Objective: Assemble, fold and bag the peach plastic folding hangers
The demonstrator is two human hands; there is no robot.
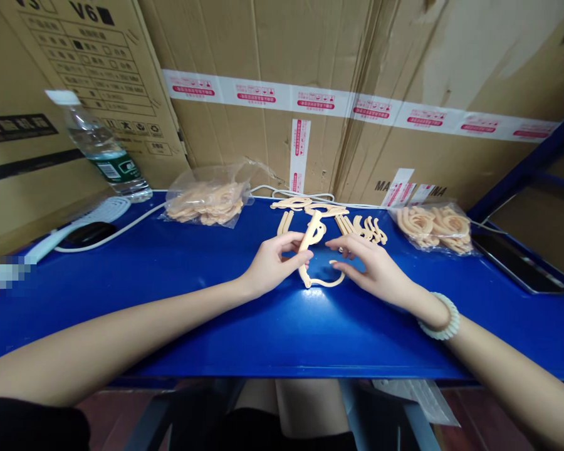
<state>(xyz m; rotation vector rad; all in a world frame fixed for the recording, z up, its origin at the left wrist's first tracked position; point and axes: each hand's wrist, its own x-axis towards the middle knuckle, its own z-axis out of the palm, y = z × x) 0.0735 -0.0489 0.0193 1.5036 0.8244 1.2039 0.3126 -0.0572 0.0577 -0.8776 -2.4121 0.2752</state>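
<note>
My left hand (271,266) is closed in a pinch on a beige plastic strap piece (309,245) that stands tilted over the blue table (169,300). A thin curved loop (326,282) runs from its lower end along the table surface. My right hand (373,266) rests beside it with fingers partly spread, its fingertips touching the loop's right end. A white bead bracelet (444,316) sits on my right wrist. Just behind my hands lie several loose beige pieces (357,227) in a row.
A clear bag of beige parts (207,202) lies at the back left, another bag (432,228) at the back right. A water bottle (101,147) stands far left by a white cable (122,228) and dark device (87,233). Cardboard boxes (357,75) wall the back.
</note>
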